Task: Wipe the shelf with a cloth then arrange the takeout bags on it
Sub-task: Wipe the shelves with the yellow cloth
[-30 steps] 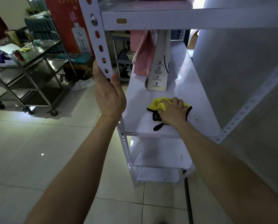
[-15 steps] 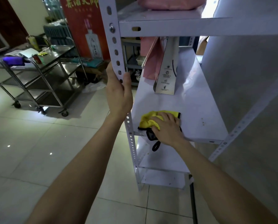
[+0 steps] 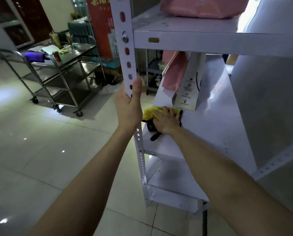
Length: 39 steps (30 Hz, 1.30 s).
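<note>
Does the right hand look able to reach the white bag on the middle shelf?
Likely yes: the right hand, on the yellow cloth, is close to the white bag with nothing between.

Painted shelf [image 3: 210,126] is showing smooth white metal with a faint sheen; its punched post [image 3: 125,48] is looking the same. On the shelf, the cloth [image 3: 150,113] is reading as soft, fuzzy yellow fabric with black edging. Farther back on the shelf, the white bag [image 3: 188,86] and pink bag [image 3: 174,72] are looking like matt paper. Left of the shelf, floor tiles [image 3: 40,150] are gleaming glossy, and the cart [image 3: 65,74] is shining as bare steel.
</note>
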Available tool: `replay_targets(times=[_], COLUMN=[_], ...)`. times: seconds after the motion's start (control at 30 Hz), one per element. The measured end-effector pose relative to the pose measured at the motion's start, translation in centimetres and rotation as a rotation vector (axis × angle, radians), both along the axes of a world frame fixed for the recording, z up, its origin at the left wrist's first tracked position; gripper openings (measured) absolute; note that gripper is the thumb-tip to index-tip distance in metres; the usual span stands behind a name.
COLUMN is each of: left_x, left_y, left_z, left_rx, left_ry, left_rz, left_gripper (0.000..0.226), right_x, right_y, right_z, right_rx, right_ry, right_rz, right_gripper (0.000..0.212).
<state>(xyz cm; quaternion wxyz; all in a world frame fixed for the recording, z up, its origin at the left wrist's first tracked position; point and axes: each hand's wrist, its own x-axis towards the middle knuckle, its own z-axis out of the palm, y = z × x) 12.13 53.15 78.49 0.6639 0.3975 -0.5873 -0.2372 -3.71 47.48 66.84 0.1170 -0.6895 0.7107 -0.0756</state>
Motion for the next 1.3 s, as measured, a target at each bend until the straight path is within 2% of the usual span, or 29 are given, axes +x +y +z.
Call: replay_targets(times=[0.1, 0.2, 0.3, 0.4, 0.47, 0.57, 0.67, 0.77, 0.87, 0.97, 1.0, 1.13, 1.3], left_x=[0.2, 0.0, 0.0, -0.1, 0.0, -0.1, 0.0, 0.2, 0.7, 1.4, 1.6, 1.3, 1.0], left_y=[-0.6, -0.6, -0.5, -0.7, -0.9, -1.1, -0.8, -0.4, -0.3, 0.0, 0.1, 0.0, -0.2], left_z=[-0.5, -0.2, -0.2, -0.4, -0.5, -0.6, -0.2, 0.1, 0.3, 0.4, 0.5, 1.5, 1.8], left_rx=[-0.006, -0.004, -0.034, -0.037, -0.029, -0.020, -0.015, 0.000, 0.017, 0.024, 0.020, 0.009, -0.071], left_ry=[0.022, 0.046, 0.060, 0.070, 0.072, 0.078, 0.076, 0.037, 0.014, -0.013, -0.019, 0.060, 0.097], left_rz=[0.038, 0.040, 0.039, 0.048, 0.048, 0.050, 0.015, -0.014, -0.075, -0.148, -0.179, -0.250, -0.200], left_gripper=[0.075, 0.072, 0.076, 0.077, 0.078, 0.073, 0.065, 0.071, 0.082, 0.101, 0.101, 0.076, 0.067], right_x=[0.4, 0.5, 0.4, -0.2, -0.5, -0.5, 0.2, 1.3, 1.9, 1.1, 0.7, -0.6, 0.1], right_y=[-3.2, -2.8, 2.3, 10.0, 13.0, 10.7, 4.1, -1.4, -1.4, 3.6, 5.8, 11.7, 9.5], right_z=[-0.3, -0.8, -1.9, -3.4, -4.3, -3.7, -1.8, 0.1, -0.5, -2.2, -2.8, -4.2, -4.1], right_rx=[-0.007, -0.049, -0.093, -0.290, -0.348, -0.230, -0.078, 0.029, -0.011, -0.133, -0.183, -0.329, -0.217], right_ry=[0.034, 0.035, 0.019, 0.005, -0.012, -0.013, -0.028, -0.066, -0.012, -0.019, -0.023, -0.052, -0.106], right_rz=[0.029, 0.043, 0.087, 0.141, 0.146, 0.135, 0.116, 0.042, 0.026, 0.068, 0.082, 0.117, 0.111], right_gripper=[0.049, 0.046, 0.045, 0.042, 0.039, 0.044, 0.047, 0.049, 0.048, 0.046, 0.046, 0.044, 0.049])
